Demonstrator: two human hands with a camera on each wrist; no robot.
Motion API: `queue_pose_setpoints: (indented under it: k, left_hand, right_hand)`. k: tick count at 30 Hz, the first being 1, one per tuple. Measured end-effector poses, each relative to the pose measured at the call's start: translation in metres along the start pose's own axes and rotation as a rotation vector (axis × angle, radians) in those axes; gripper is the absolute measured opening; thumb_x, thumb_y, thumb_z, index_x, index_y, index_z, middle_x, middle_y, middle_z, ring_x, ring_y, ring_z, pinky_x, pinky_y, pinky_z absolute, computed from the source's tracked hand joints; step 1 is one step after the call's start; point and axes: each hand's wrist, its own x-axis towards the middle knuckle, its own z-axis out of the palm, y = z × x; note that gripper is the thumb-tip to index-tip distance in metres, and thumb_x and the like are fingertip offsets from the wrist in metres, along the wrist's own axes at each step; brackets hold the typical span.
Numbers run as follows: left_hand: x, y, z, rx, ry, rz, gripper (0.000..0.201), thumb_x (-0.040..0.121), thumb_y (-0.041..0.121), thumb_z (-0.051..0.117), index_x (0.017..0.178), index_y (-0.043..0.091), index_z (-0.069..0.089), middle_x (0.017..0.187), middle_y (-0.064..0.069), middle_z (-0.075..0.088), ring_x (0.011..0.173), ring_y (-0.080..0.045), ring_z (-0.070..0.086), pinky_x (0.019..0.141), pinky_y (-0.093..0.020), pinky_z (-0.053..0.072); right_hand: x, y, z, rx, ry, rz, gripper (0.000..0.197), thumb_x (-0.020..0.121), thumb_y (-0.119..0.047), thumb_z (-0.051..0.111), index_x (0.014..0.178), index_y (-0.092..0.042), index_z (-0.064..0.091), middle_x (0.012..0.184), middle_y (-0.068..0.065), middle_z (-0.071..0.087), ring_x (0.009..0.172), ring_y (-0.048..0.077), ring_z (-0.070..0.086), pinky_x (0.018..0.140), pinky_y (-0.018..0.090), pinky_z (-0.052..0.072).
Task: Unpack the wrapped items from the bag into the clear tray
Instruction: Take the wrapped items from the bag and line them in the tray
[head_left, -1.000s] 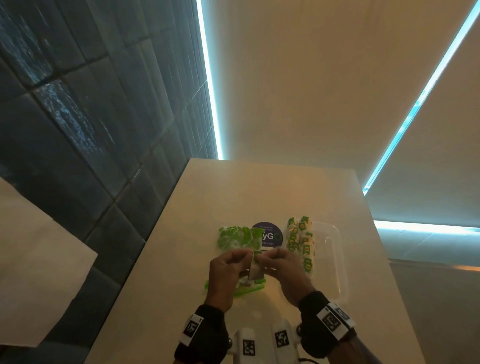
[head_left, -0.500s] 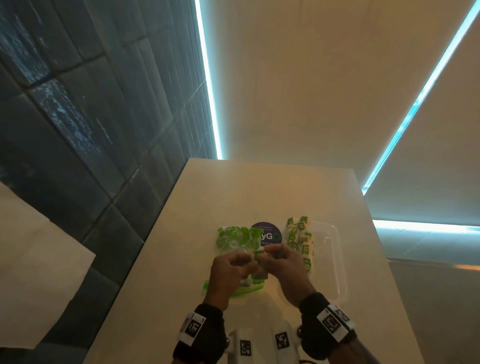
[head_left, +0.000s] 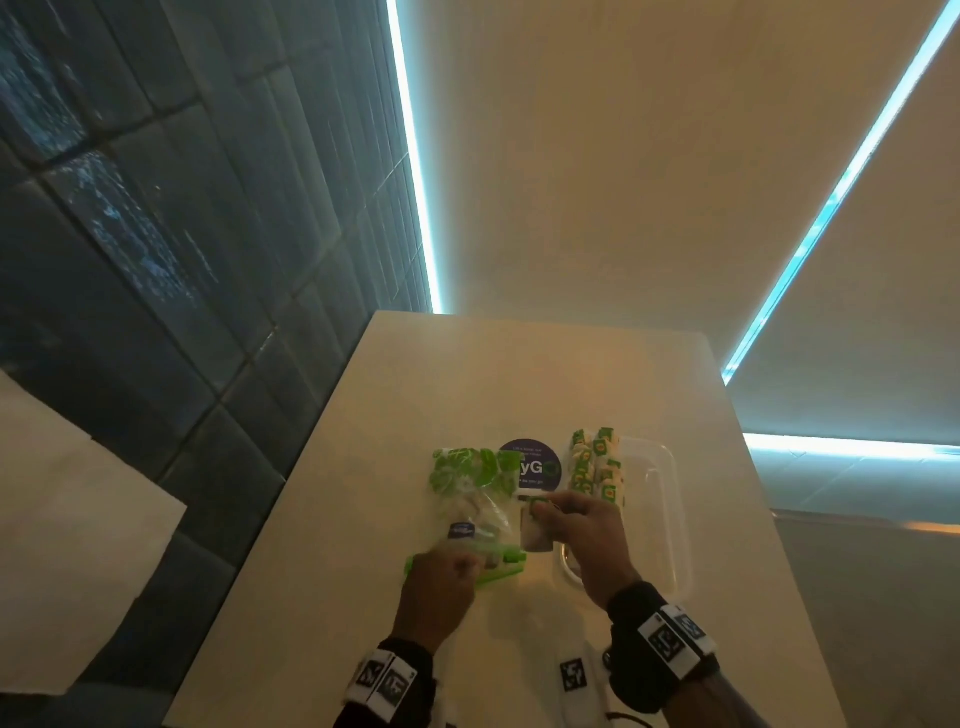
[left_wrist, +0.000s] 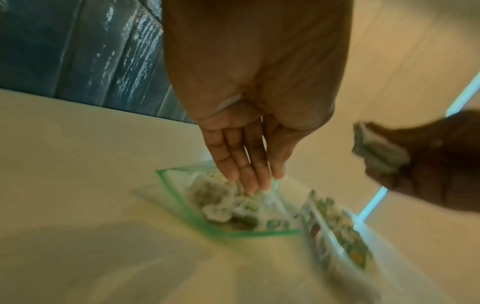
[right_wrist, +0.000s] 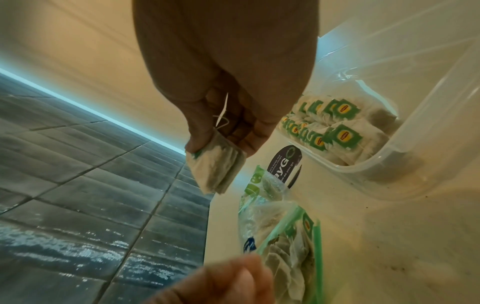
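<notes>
From the head view, the right hand (head_left: 587, 540) pinches a small stack of tea bags (head_left: 535, 525) between the zip bag (head_left: 467, 499) on its left and the clear tray (head_left: 670, 519) on its right. In the left wrist view the left hand (left_wrist: 249, 123) reaches down with straight fingers (left_wrist: 246, 174) touching the bag's open green-edged mouth, gripping nothing. The right wrist view shows thumb and fingers clamped on the stack, rows of tea bags (right_wrist: 335, 131) lying in the tray just beyond.
</notes>
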Motion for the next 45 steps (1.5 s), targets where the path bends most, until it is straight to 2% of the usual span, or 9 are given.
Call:
queue_pose_setpoints:
  k: [5, 8, 13, 21, 27, 32, 35, 38, 45]
  left_hand:
    - [-0.006, -0.021, 0.027, 0.241, -0.057, 0.108, 0.053, 0.080, 0.005, 0.046, 0.123, 0.031, 0.063, 0.130, 0.004, 0.058, 0.126, -0.014, 0.049, 0.108, -0.014, 0.028]
    - [0.003, -0.020, 0.036, 0.277, -0.095, 0.154, 0.063, 0.073, 0.000, 0.043, 0.126, 0.032, 0.057, 0.131, 0.006, 0.053, 0.125, -0.015, 0.046, 0.106, -0.019, 0.034]
    - [0.020, -0.014, 0.039, 0.383, -0.182, 0.053, 0.045, 0.083, 0.008, 0.045, 0.123, 0.028, 0.052, 0.127, 0.002, 0.054, 0.119, -0.020, 0.051, 0.094, -0.031, 0.044]
    - [0.034, -0.010, 0.047, 0.413, -0.129, 0.017, 0.032, 0.089, 0.020, 0.051, 0.118, 0.030, 0.063, 0.119, 0.004, 0.066, 0.113, -0.019, 0.060, 0.093, -0.030, 0.047]
    - [0.032, -0.008, 0.043, 0.222, -0.095, -0.068, 0.014, 0.085, 0.029, 0.059, 0.080, 0.020, 0.069, 0.085, 0.000, 0.071, 0.083, -0.020, 0.064, 0.071, -0.030, 0.050]
    - [0.027, -0.007, 0.033, -0.026, 0.014, -0.133, 0.046, 0.081, 0.032, 0.070, 0.048, 0.018, 0.041, 0.053, 0.004, 0.046, 0.055, -0.012, 0.043, 0.057, -0.029, 0.036]
    - [0.022, -0.006, 0.020, -0.178, 0.035, -0.163, 0.032, 0.077, 0.028, 0.075, 0.056, 0.012, 0.057, 0.056, -0.003, 0.060, 0.053, -0.009, 0.048, 0.053, -0.021, 0.040]
    - [0.014, 0.002, 0.002, -0.519, -0.024, -0.283, 0.005, 0.081, 0.010, 0.073, 0.084, 0.010, 0.068, 0.078, -0.009, 0.073, 0.062, -0.018, 0.066, 0.054, -0.029, 0.054]
    - [0.005, 0.019, -0.018, -1.118, -0.112, -0.283, 0.022, 0.087, -0.008, 0.056, 0.109, -0.007, 0.059, 0.103, -0.026, 0.068, 0.091, -0.034, 0.066, 0.081, -0.043, 0.056]
  right_hand:
    - [0.000, -0.001, -0.005, 0.009, 0.011, 0.005, 0.015, 0.084, 0.004, 0.065, 0.094, 0.015, 0.067, 0.088, 0.020, 0.067, 0.080, 0.025, 0.062, 0.073, 0.038, 0.054]
    - [0.000, 0.000, -0.007, -0.001, 0.018, 0.006, 0.015, 0.083, 0.003, 0.067, 0.092, 0.015, 0.067, 0.091, 0.027, 0.068, 0.081, 0.030, 0.063, 0.077, 0.045, 0.056]
    - [-0.001, 0.000, -0.015, -0.004, 0.023, 0.032, 0.014, 0.082, 0.006, 0.066, 0.091, 0.017, 0.066, 0.086, 0.022, 0.066, 0.083, 0.031, 0.061, 0.080, 0.049, 0.054]
    - [0.002, 0.004, -0.026, -0.043, 0.057, 0.078, 0.012, 0.081, -0.001, 0.071, 0.089, 0.007, 0.071, 0.097, 0.028, 0.069, 0.090, 0.039, 0.064, 0.088, 0.061, 0.050]
    - [0.002, 0.004, -0.030, -0.027, 0.056, 0.080, 0.013, 0.080, -0.003, 0.072, 0.087, 0.008, 0.071, 0.097, 0.030, 0.068, 0.097, 0.046, 0.063, 0.086, 0.060, 0.053]
    - [0.000, 0.006, -0.025, -0.022, 0.016, 0.095, 0.015, 0.083, -0.002, 0.069, 0.092, 0.011, 0.068, 0.094, 0.024, 0.068, 0.091, 0.038, 0.063, 0.084, 0.058, 0.052]
    - [-0.002, 0.006, -0.022, 0.003, -0.025, 0.108, 0.020, 0.085, -0.001, 0.067, 0.098, 0.013, 0.065, 0.092, 0.019, 0.068, 0.085, 0.031, 0.066, 0.077, 0.049, 0.059]
    - [-0.004, 0.006, -0.020, 0.038, -0.079, 0.148, 0.024, 0.087, -0.001, 0.065, 0.104, 0.016, 0.062, 0.087, 0.014, 0.068, 0.077, 0.023, 0.065, 0.069, 0.036, 0.057]
    - [-0.009, 0.013, -0.013, 0.167, -0.275, 0.323, 0.032, 0.077, -0.010, 0.072, 0.102, 0.005, 0.060, 0.098, 0.022, 0.062, 0.096, 0.037, 0.060, 0.094, 0.053, 0.048]
